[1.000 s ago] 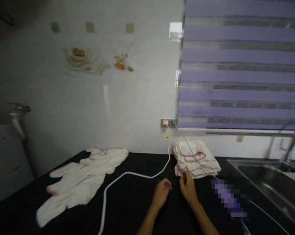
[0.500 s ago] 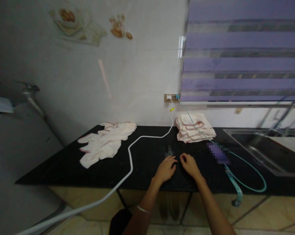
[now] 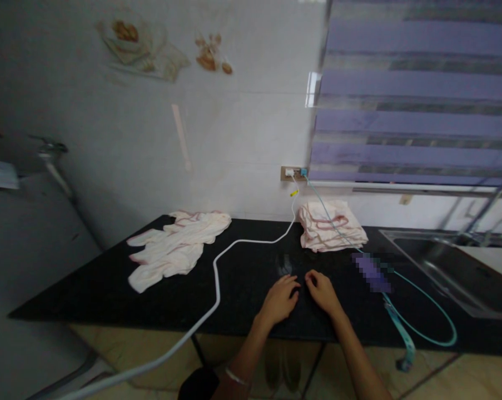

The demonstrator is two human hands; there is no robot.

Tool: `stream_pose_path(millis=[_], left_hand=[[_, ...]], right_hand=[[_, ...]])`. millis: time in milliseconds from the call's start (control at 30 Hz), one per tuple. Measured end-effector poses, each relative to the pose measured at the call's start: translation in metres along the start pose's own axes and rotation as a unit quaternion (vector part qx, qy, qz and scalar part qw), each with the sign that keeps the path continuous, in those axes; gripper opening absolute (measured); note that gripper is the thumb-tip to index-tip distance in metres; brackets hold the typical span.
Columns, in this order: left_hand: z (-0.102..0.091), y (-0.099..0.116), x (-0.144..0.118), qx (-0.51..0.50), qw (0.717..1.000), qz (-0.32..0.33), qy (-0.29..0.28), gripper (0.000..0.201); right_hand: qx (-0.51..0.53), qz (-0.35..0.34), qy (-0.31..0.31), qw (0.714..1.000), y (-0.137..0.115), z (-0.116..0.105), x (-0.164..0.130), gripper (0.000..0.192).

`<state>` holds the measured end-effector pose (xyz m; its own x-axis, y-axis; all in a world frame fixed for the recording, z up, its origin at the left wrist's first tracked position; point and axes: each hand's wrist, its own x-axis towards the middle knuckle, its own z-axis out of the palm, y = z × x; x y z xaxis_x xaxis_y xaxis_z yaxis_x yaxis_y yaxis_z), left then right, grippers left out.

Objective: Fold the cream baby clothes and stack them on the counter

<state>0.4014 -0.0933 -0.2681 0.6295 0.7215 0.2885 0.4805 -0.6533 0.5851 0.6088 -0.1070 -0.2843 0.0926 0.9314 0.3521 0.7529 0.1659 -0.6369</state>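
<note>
My left hand (image 3: 281, 298) rests on the black countertop (image 3: 251, 266), its fingers stretched forward and the thumb apart. Just to its right, my right hand (image 3: 323, 291) also lies on the counter, with fingers loosely bent and a small gap at the thumb. Nothing shows in either hand, and the two do not touch. Beyond them sits a folded stack of white cloths (image 3: 332, 225) with pinkish edges. Several similar cloths (image 3: 179, 247) lie loosely spread at the left.
A white cable (image 3: 216, 278) runs from the wall outlet (image 3: 293, 174) across the counter and over its front edge. A teal cord (image 3: 432, 294) leads to a blurred purple item (image 3: 372, 272); a teal strap (image 3: 404, 339) hangs at the edge. A metal sink (image 3: 446, 266) is at right.
The whole view has shifted slightly, with the counter and wall appearing lower. Both hands stay in nearly the same place and pose on the counter. The cloths have not moved.
</note>
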Motion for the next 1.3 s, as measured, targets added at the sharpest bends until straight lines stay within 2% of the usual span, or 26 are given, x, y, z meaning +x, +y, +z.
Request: stream_pose_path(millis=[233,367,500,567,667,733,800,833,867,900,967,1033,1167,1300], left_hand=[[-0.004,0.002,0.0,-0.014,1.0,-0.002,0.002,0.032],[0.0,0.004,-0.002,-0.007,1.0,0.004,0.004,0.031],[-0.003,0.004,0.004,-0.005,1.0,0.007,0.028,0.028],[-0.019,-0.007,0.011,0.019,0.998,-0.009,0.052,0.028],[-0.069,-0.05,0.02,0.124,0.988,-0.047,0.075,0.03],[-0.113,-0.093,0.017,0.213,0.958,-0.15,0.116,0.042],[-0.155,-0.137,0.004,0.259,0.89,-0.338,0.162,0.06],[-0.172,-0.156,-0.005,0.255,0.855,-0.42,0.168,0.064],[-0.186,-0.17,-0.016,0.254,0.844,-0.443,0.163,0.064],[-0.195,-0.181,-0.026,0.26,0.849,-0.434,0.153,0.063],[-0.202,-0.19,-0.044,0.307,0.863,-0.378,0.132,0.059],[-0.2,-0.188,-0.053,0.34,0.864,-0.348,0.128,0.055],[-0.194,-0.179,-0.053,0.37,0.841,-0.365,0.151,0.052],[-0.196,-0.18,-0.053,0.349,0.858,-0.356,0.122,0.044]], right_hand=[[0.009,0.003,0.01,1.0,-0.002,-0.001,-0.001,0.026],[0.016,0.002,0.012,1.0,-0.001,0.0,0.0,0.024],[0.034,-0.004,0.016,0.999,-0.001,0.0,0.001,0.024],[0.046,-0.001,0.02,0.999,-0.002,-0.001,0.001,0.024],[0.069,0.007,0.032,0.997,-0.003,-0.003,0.002,0.024],[0.08,0.008,0.038,0.996,-0.003,-0.004,0.003,0.024],[0.085,0.009,0.04,0.995,-0.003,-0.004,0.004,0.024],[0.086,0.01,0.039,0.995,-0.003,-0.004,0.005,0.024],[0.085,0.01,0.039,0.996,-0.003,-0.004,0.005,0.024],[0.085,0.012,0.04,0.996,-0.004,-0.003,0.006,0.024],[0.082,0.015,0.04,0.996,-0.004,-0.003,0.006,0.024],[0.077,0.019,0.042,0.996,-0.005,-0.003,0.007,0.024],[0.071,0.023,0.039,0.996,-0.007,-0.005,0.006,0.025],[0.07,0.022,0.037,0.997,-0.005,-0.003,0.004,0.025]])
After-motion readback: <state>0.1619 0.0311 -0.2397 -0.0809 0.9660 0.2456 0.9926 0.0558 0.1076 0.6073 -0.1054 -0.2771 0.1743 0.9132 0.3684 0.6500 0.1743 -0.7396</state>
